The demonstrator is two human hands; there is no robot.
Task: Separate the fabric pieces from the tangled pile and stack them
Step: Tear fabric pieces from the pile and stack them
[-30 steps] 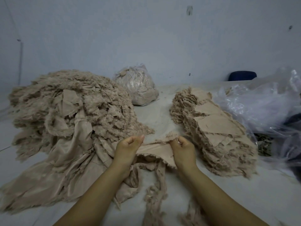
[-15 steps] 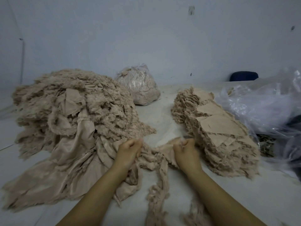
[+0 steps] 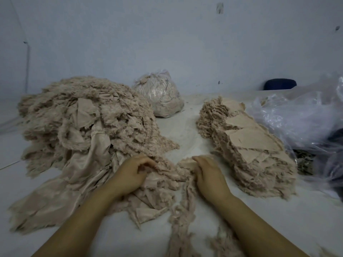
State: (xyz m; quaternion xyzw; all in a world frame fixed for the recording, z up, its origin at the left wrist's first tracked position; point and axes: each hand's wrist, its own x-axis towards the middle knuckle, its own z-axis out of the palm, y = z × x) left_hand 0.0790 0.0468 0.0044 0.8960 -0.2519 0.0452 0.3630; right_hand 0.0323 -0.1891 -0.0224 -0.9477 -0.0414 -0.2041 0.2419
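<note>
The fingers of the left hand (image 3: 130, 175) are curling into the frayed edge of the tangled pile (image 3: 81, 123), and those of the right hand (image 3: 209, 175) are gripping a beige fabric piece (image 3: 185, 163) lying between the hands, near the front edge of the tabletop (image 3: 185, 127). The stack (image 3: 248, 145) is sitting toward the right edge, just beside the right hand. I am thinking loose threads may be catching, so a pull could be dragging neighbouring pieces along or disturbing the stack.
</note>
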